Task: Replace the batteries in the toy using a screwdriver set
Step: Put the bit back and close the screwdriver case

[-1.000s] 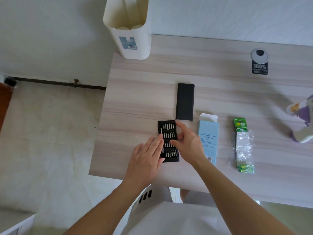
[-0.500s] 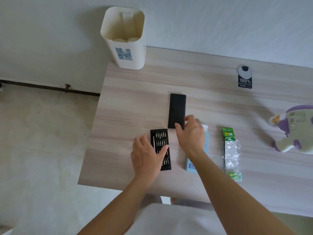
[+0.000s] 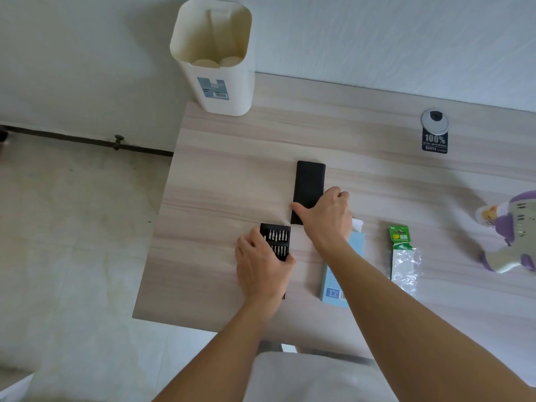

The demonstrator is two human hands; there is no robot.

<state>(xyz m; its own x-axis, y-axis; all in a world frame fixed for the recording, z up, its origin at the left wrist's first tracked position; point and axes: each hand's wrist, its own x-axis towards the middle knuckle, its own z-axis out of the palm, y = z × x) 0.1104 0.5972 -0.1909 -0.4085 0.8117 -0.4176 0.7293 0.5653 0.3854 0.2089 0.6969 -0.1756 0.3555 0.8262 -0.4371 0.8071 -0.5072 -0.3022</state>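
Note:
The black screwdriver bit tray (image 3: 277,237) lies on the wooden table (image 3: 232,175), and my left hand (image 3: 261,265) grips its near half from the left side. Just beyond it lies the black sleeve (image 3: 309,184) of the set. My right hand (image 3: 326,217) grips the sleeve's near end, thumb on its left edge and fingers curled over the right. A purple and cream toy (image 3: 513,236) lies at the right edge. A green battery pack (image 3: 403,253) lies between the toy and my right arm.
A light blue box (image 3: 338,274) lies partly under my right forearm. A cream bin (image 3: 216,59) stands at the table's far left corner. A black "100%" tag with a round grommet (image 3: 434,134) sits at the far right. Floor lies left of the table.
My right hand moved from the bit tray up onto the sleeve's near end and took hold of it. My left hand shifted to grip the tray's side. The camera view tilted.

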